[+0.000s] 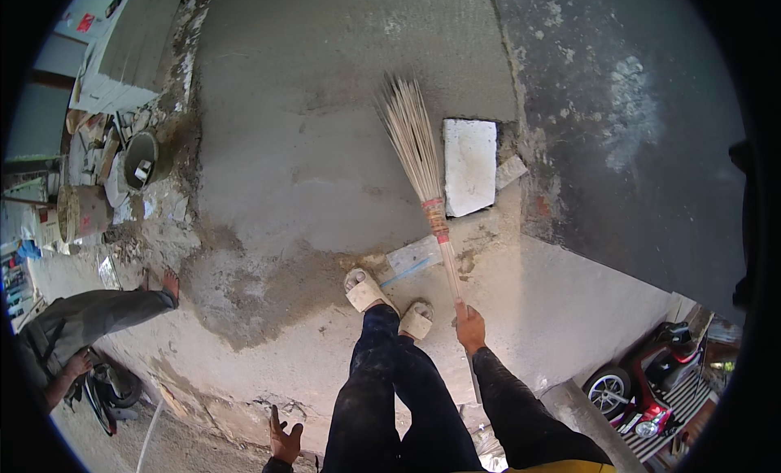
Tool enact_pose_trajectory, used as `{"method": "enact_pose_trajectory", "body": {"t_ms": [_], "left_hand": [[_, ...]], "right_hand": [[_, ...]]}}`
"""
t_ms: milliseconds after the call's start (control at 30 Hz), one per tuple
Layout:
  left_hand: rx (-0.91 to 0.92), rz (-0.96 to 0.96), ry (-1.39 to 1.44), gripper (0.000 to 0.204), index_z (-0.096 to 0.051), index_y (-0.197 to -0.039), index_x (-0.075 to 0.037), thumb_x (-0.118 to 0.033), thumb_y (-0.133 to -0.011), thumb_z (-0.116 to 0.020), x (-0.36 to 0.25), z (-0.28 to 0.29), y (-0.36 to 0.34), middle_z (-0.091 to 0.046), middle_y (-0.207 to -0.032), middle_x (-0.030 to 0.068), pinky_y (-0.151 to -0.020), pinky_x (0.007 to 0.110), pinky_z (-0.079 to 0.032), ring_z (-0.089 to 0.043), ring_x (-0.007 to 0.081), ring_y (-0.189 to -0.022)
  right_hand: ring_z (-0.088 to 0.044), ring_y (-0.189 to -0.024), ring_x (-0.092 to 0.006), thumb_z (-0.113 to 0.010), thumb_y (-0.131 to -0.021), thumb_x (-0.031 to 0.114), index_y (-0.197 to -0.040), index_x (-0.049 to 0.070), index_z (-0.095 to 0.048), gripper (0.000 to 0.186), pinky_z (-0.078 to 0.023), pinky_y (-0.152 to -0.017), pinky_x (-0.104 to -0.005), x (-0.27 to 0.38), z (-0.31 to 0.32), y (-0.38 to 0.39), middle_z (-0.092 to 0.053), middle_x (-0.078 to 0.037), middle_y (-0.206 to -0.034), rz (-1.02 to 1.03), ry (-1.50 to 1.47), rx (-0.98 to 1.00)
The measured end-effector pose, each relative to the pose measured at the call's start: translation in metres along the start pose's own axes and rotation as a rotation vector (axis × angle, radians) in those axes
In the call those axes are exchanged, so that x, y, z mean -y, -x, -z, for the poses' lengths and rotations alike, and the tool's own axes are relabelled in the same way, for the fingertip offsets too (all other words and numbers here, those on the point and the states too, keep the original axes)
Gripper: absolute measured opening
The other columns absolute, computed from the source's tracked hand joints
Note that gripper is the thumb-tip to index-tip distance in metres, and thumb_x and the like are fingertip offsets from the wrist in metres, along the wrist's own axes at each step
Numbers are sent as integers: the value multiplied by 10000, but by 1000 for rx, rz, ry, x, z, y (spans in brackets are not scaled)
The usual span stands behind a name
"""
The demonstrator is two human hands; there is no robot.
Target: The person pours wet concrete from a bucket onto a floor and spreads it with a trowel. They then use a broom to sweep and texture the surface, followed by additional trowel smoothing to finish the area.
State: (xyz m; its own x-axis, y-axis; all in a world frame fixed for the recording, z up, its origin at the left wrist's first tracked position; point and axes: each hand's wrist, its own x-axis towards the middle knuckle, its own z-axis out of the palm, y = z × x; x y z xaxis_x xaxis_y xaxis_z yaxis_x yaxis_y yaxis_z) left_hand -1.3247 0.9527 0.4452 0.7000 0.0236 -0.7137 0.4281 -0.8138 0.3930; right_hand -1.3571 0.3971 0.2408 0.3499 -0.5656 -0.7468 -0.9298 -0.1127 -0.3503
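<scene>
My right hand (pixel 470 330) is closed around the handle of a stick broom (pixel 419 148). Red bands tie its thin pale sticks together. The broom points away from me, and its splayed tips are over smooth grey cement (pixel 301 107); whether they touch it I cannot tell. Just right of the bristles, a white rectangular slab (pixel 470 165) sits in a dark-edged gap, with a small pale block (pixel 511 172) by its corner. My left hand (pixel 285 440) hangs low at the lower left, fingers apart, holding nothing.
My sandalled feet (pixel 366 290) stand at the cement's near edge. Another person's legs (pixel 106 322) are at left. Buckets (pixel 142 160) and rubble line the left side. A darker floor (pixel 634 148) lies right. A red scooter (pixel 651 383) stands lower right beside a round column (pixel 590 424).
</scene>
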Motion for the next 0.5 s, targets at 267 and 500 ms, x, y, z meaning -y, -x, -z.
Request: {"method": "enact_pose_trajectory", "body": {"t_ms": [267, 500], "left_hand": [[76, 46, 14, 964, -236, -1662, -127, -128, -889, -810, 37, -27, 3, -425, -1585, 169, -896, 408, -571, -588, 312, -1165], [39, 57, 81, 959, -202, -1661, -109, -90, -890, -771, 6, -13, -10, -365, -1623, 202, -958, 405, -551, -548, 337, -1266]], "right_hand": [[-637, -1051, -542, -392, -1014, 700, -1057, -102, -688, 856, -492, -935, -559, 66, 64, -128, -672, -388, -1049, 73, 9, -251], [-704, -942, -488, -393, -972, 780, -1037, -97, -710, 935, -552, -851, -522, 12, 95, -102, -709, -341, -980, -69, 56, -289]]}}
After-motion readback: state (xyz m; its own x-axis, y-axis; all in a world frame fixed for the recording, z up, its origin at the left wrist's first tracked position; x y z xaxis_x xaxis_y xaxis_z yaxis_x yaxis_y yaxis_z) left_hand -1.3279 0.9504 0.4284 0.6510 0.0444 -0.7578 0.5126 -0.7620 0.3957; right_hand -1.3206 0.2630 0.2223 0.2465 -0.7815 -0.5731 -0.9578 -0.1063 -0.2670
